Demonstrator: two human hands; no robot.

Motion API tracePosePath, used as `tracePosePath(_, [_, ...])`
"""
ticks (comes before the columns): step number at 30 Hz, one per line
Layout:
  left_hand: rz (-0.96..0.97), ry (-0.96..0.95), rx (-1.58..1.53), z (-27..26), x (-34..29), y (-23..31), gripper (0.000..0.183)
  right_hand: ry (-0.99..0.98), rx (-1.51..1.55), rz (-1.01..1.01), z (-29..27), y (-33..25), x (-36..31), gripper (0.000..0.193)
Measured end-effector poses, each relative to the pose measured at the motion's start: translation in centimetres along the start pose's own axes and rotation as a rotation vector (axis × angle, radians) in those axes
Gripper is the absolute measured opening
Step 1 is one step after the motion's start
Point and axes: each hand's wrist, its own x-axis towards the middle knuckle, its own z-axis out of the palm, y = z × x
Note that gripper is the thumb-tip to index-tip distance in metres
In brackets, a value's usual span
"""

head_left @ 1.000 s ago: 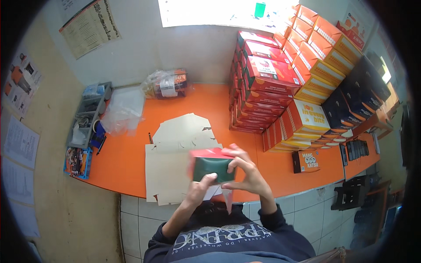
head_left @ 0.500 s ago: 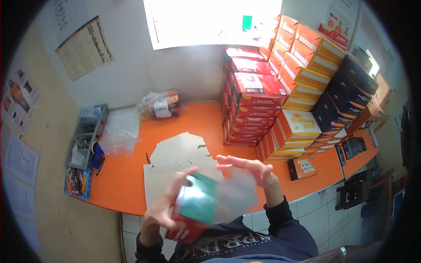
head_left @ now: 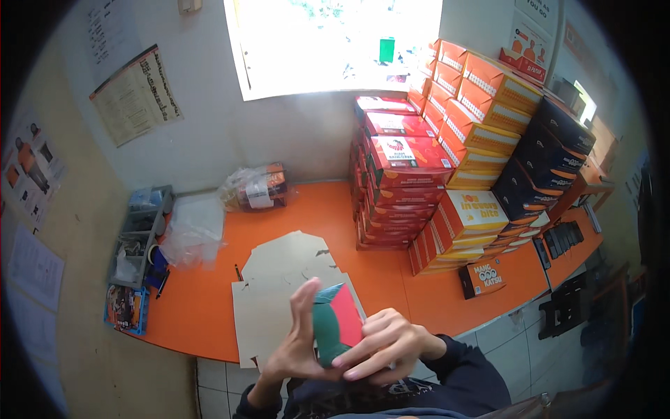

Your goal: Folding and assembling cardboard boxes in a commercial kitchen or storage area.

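A small green-and-red carton is held up in front of my chest. My left hand grips it from the left and below, with one finger or thumb stretched up along its side. My right hand presses its fingers on the lower right edge of the carton, touching its red part. The carton's underside is hidden by my hands. Beneath it, a flat die-cut cardboard sheet lies on the orange table.
Stacked red boxes, orange-and-yellow boxes and dark boxes stand at the right. One dark flat box lies near the front edge. A clear plastic bag and a grey organiser are at the left.
The carton has turned in my hands and now shows a red part on its right. My right hand has come down from the air onto it. The blurred translucent piece beside it no longer shows.
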Motion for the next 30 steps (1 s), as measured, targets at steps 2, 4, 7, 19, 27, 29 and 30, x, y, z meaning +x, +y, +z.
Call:
tracePosePath(2, [0.031, 0.041, -0.290, 1.5, -1.2, -1.7, 0.143, 0.456, 0.325, -0.100, 0.3, 2.2, -0.3, 0.042])
tracePosePath(4, [0.022, -0.053, -0.070, 3.1, -0.8, -1.3, 0.144, 0.428, 0.136, 0.082, 0.4, 0.9, -0.2, 0.051])
tracePosePath(7, [-0.123, 0.282, -0.369, 4.1, -0.3, -3.6, 0.129, 0.105, 0.506, 0.235, 1.8, 1.0, 0.5, 0.049])
tracePosePath(19, [-0.720, 0.303, -1.654, 4.7, -2.1, -6.0, 0.075, 0.131, -0.058, 0.647, 3.3, 3.9, -4.4, 0.033])
tracePosePath(27, [-0.687, 0.217, -1.642, 4.4, 0.0, -4.8, 0.084, 0.468, 0.278, 0.673, 4.2, 6.0, -4.8, 0.085])
tracePosePath(29, [-0.708, 0.247, -1.615, 5.1, -0.5, -5.8, 0.084, 0.214, 0.160, 0.855, 4.6, 5.5, -4.7, 0.098])
tracePosePath(30, [-0.727, 0.278, -1.588, 5.6, -0.9, -6.5, 0.084, 0.216, 0.157, 0.854, 4.8, 5.4, -4.9, 0.098])
